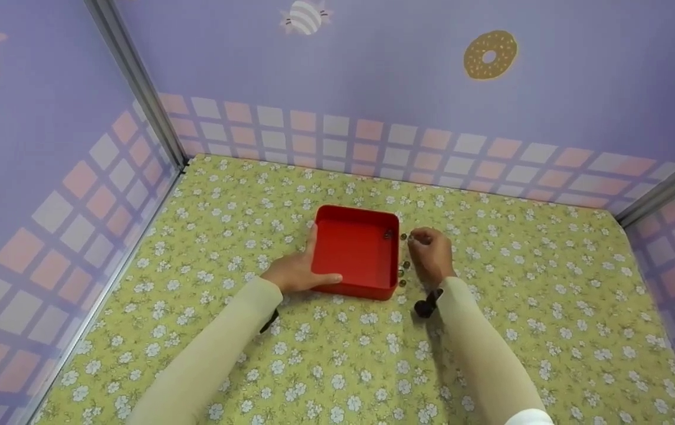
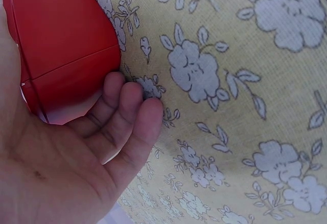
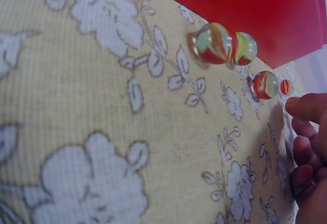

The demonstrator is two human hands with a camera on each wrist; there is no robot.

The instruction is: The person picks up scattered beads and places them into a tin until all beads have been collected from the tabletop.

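Note:
A shallow red box (image 1: 352, 248) lies on the floral cloth. My left hand (image 1: 296, 268) grips its near left corner, thumb over the rim. In the left wrist view, that hand's curled fingers (image 2: 130, 114) lie against the red outer wall. Small glass marbles with swirls sit inside the box by its right wall (image 1: 397, 248). Several more form a loose row outside that wall, including a red-and-green marble (image 3: 213, 43) and an orange-striped one (image 3: 265, 85). My right hand (image 1: 432, 254) rests beside the row's far marble (image 1: 403, 236), fingers bent. Whether its fingertips pinch a marble is hidden.
Yellow flowered cloth (image 1: 550, 295) spreads around the box. Purple panels with printed squares (image 1: 373, 147) close off the back and both sides, joined by grey corner posts (image 1: 143, 82). A black wrist device (image 1: 426, 307) hangs by the right sleeve.

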